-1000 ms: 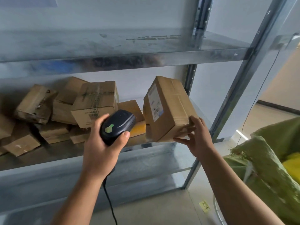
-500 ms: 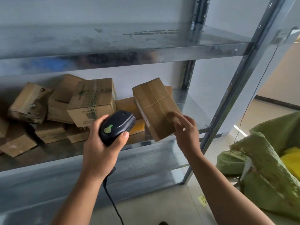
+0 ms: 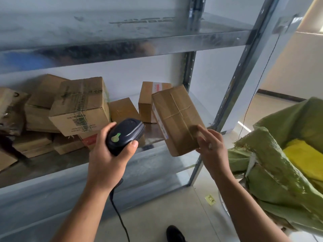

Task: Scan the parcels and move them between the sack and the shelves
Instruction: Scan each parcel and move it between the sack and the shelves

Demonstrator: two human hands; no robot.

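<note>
At 3 o'clock of the scanner [image 3: 125,136], r. hand [image 3: 212,151] pinched a tilted parcel [image 3: 176,117] (thumb hidden underneath); l. hand [image 3: 106,161] wrapped round scanner.

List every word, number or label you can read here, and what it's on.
Nothing reads clearly.
Green print on the large carton: blurred.
Side label on the held parcel: too small.
Red-and-white label on the back box: blurred.
Stamp on the upper shelf: blurred.
Yellow note on the floor: unreadable.
</note>
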